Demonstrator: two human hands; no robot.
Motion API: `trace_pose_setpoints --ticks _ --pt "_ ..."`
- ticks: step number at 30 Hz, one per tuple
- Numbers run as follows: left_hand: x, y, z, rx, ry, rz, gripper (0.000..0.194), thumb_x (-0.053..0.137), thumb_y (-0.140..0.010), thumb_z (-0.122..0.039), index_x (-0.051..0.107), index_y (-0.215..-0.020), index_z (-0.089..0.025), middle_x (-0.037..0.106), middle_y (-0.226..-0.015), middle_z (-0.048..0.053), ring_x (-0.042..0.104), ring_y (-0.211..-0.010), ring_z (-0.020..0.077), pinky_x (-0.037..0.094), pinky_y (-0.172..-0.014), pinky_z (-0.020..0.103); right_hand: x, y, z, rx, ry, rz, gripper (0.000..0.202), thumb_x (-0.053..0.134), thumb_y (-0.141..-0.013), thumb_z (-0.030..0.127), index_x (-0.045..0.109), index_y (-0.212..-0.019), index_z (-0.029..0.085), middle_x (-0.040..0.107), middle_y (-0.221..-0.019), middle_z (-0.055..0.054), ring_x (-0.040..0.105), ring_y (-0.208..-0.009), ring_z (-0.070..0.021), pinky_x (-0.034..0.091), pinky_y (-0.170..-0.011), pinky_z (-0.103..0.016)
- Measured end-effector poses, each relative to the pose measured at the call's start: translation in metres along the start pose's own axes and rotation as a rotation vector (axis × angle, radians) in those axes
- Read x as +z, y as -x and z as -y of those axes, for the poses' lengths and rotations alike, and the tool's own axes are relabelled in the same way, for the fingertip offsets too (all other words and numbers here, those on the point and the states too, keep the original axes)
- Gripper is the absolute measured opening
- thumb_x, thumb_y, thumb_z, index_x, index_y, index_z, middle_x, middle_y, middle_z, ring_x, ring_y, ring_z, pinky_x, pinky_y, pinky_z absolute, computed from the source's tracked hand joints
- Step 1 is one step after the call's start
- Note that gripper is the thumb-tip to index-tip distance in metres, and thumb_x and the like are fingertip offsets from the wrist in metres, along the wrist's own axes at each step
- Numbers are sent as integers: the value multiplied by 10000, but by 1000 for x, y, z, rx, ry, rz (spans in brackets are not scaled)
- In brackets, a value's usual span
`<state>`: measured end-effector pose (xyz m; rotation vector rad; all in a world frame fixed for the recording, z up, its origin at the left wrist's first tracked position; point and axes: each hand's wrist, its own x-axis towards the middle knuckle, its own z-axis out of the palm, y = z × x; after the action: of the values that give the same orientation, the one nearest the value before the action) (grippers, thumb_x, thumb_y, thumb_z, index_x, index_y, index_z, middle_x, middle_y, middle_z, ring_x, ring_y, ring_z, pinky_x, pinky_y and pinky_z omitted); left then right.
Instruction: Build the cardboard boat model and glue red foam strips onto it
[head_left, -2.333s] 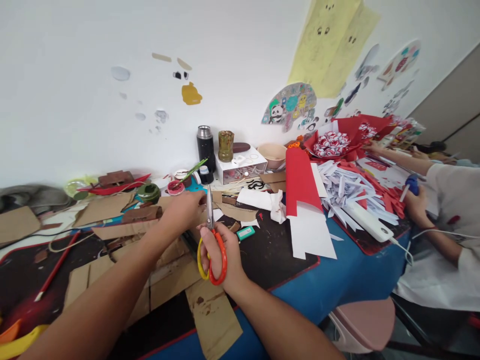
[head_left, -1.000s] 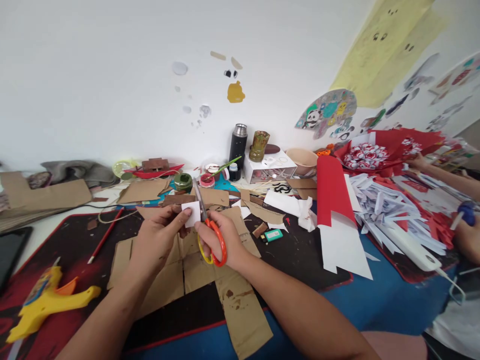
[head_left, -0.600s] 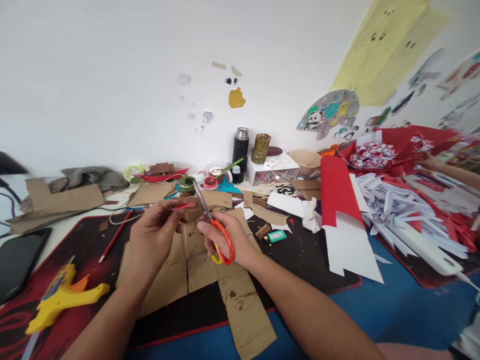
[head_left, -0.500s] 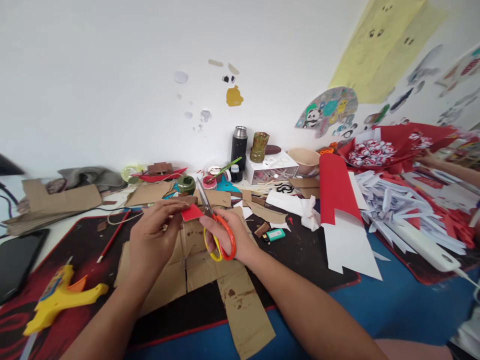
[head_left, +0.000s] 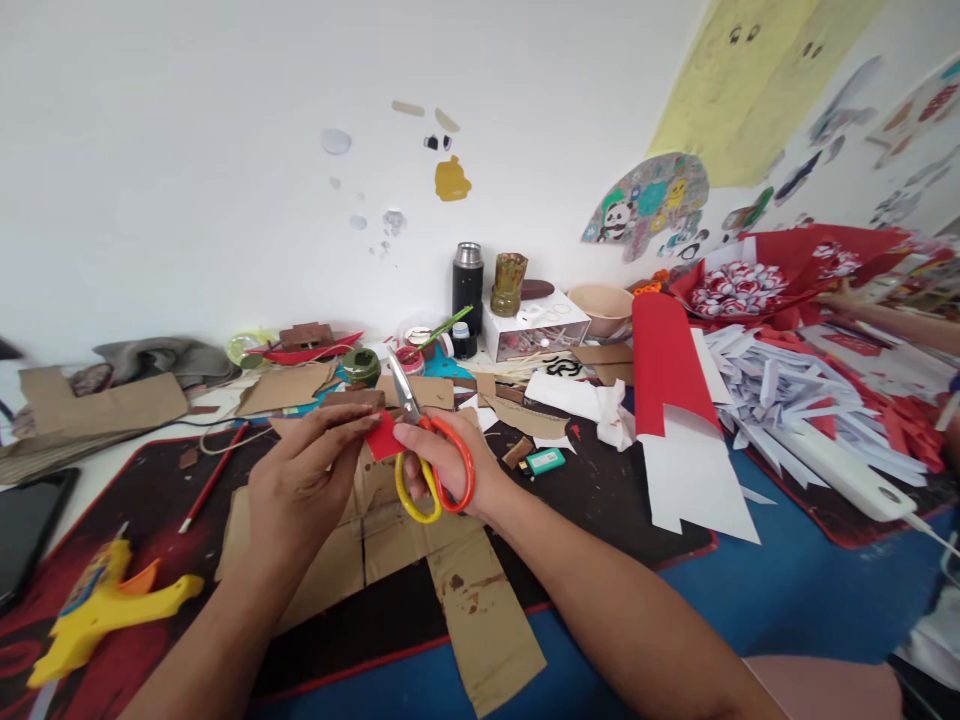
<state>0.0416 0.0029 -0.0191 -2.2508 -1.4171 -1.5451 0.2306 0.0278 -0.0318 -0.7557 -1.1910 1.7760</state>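
Note:
A small red piece of paper (head_left: pixel 383 437) is pinched in the fingers of my left hand (head_left: pixel 304 490). The thumb of my right hand (head_left: pixel 461 465) also reaches its right edge. That hand holds scissors (head_left: pixel 455 470) with one orange-red and one yellow handle loop, blades pointing up and away from me. The blades lie beyond the red piece, and I see no cut being made. Under both hands lies stained brown cardboard (head_left: pixel 480 610) on a dark mat (head_left: pixel 592 510).
A yellow glue gun (head_left: pixel 112 610), a red pencil (head_left: pixel 214 478) and a phone (head_left: pixel 34 530) lie left. A teal lighter (head_left: pixel 543 462) and a red-and-white paper sheet (head_left: pixel 675 370) are right. Paint jars (head_left: pixel 361 367) and a black flask (head_left: pixel 468 285) stand behind. Another person's arm (head_left: pixel 877 315) is far right.
My view has shifted slightly, so the background sits a little further left and higher. The red piece has turned slightly and my right thumb is further over it. Both hands keep their holds.

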Motion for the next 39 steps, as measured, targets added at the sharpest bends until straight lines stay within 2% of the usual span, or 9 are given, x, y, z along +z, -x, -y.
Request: trace_pose_setpoints --ticks 3,7,10,14,17,23,28,33,39 --pt "-1 -2 -5 -267 103 23 222 713 -1006 -404 839 -1162 -309 868 -1182 67 830 -967 264 676 -890 392 2 3 5 -6 32 -9 488 869 -826 620 570 -849 235 623 -582 65 581 -432 -130 447 -413 -221" --pt "-6 -8 -1 -608 378 146 434 708 -969 -625 818 -1120 -233 798 -774 46 681 -557 202 587 -551 320 -1 3 6 -46 100 -33 458 830 -857 600 546 -832 242 611 -554 67 581 -439 -133 446 -425 -216" --pt "-7 -11 3 -614 468 326 508 736 -902 -723 785 -804 -226 703 -597 44 608 -497 190 505 -470 294 -4 1 4 -60 139 -39 441 808 -888 594 556 -839 235 611 -558 65 586 -442 -129 450 -431 -212" --pt "-5 -12 3 -568 405 418 425 828 -813 -664 829 -795 -239 764 -684 58 589 -528 168 469 -481 274 -5 1 2 -63 172 -30 452 819 -891 611 575 -876 231 616 -575 68 591 -437 -128 450 -424 -212" --pt "-5 -12 4 -630 487 348 402 833 -835 -617 806 -733 -230 695 -592 37 563 -504 162 457 -479 276 -5 1 3 -78 155 -6 485 821 -892 657 614 -944 222 618 -557 71 588 -422 -135 448 -422 -217" --pt "-7 -12 13 -757 683 30 314 862 -853 -497 745 -801 -210 710 -655 16 583 -541 142 469 -513 262 -1 4 3 -35 130 63 705 745 -884 852 697 -1119 190 687 -618 12 719 -527 -192 441 -469 -226" --pt "-8 -15 13 -826 771 -85 352 921 -770 -461 718 -912 -211 737 -689 -11 589 -521 127 450 -491 249 1 4 -1 21 29 134 887 815 -750 926 707 -1270 215 742 -729 -17 779 -627 -244 576 -617 -319" --pt "-11 -17 10 -841 819 -152 425 936 -768 -464 689 -1013 -221 758 -699 -24 608 -517 133 460 -492 250 0 7 3 -72 121 201 793 776 -805 922 746 -1175 222 765 -906 -57 792 -855 -271 635 -834 -413" --pt "-13 -17 2 -769 753 -182 396 896 -831 -445 677 -1080 -227 782 -715 -24 624 -519 137 474 -489 250 6 14 -2 -6 221 110 614 778 -896 811 683 -947 207 674 -805 -22 676 -633 -179 539 -599 -295"
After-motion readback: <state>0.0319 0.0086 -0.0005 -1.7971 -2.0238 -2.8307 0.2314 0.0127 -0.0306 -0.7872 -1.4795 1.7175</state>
